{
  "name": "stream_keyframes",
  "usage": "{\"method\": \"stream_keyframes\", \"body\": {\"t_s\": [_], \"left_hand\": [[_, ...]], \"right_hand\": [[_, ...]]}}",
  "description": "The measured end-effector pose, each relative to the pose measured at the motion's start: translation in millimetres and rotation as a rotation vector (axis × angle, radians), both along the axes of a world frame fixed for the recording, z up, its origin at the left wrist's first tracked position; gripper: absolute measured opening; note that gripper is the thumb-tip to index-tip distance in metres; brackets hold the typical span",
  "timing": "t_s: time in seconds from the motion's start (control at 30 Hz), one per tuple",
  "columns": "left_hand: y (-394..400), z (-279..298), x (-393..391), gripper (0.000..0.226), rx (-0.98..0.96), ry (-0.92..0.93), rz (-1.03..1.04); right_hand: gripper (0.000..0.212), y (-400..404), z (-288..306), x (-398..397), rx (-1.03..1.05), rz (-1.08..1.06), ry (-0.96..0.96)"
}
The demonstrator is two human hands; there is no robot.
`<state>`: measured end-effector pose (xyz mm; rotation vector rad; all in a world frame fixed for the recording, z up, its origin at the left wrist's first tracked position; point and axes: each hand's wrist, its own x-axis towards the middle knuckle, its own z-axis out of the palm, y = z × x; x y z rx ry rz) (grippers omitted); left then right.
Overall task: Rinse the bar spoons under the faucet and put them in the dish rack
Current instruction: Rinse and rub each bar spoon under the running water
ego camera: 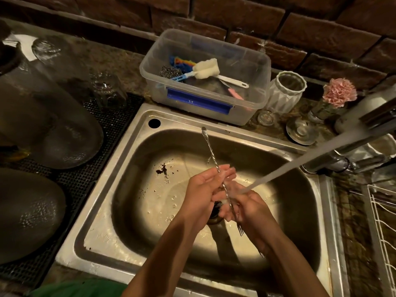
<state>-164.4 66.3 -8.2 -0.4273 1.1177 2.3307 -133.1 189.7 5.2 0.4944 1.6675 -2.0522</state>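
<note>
The bar spoon runs between the left hand and right hand, its middle hidden in their closed grip over the sink, under the faucet stream. Right of the grip, the dish rack is cut off on the dim counter below a brick wall.

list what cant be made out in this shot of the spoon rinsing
Head view only:
- Bar spoon: its middle is hidden between the left hand and right hand, so whether they hold more than one is unclear.
- Faucet: blurred, cut by the right edge.
- Dish rack: mostly cut off, contents unseen.
</note>
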Motion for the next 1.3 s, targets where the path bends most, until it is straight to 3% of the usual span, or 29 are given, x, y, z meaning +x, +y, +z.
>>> {"method": "stream_keyframes", "body": {"t_s": [0.27,0.6,0.87,1.13,1.3], "left_hand": [[-11,-4,-14,0.021,-0.013,0.047,0.039],[-32,-7,-36,0.024,0.009,0.053,0.132],[-35,-8,-34,0.030,0.093,0.010,0.170],[-15,-12,-20,0.030,0.146,-0.064,0.185],[-1,-19,-5,0.028,0.170,-0.112,0.180]], "right_hand": [[0.068,7,-1,-16,-0.135,-0.005,-0.152],[0.065,-2,5,-18,-0.337,-0.120,-0.305],[0.068,1,2,-17,-0.375,-0.173,-0.332],[0.022,12,-1,8,-0.137,-0.080,-0.102],[0.027,21,4,24,0.075,0.003,-0.080]]}}
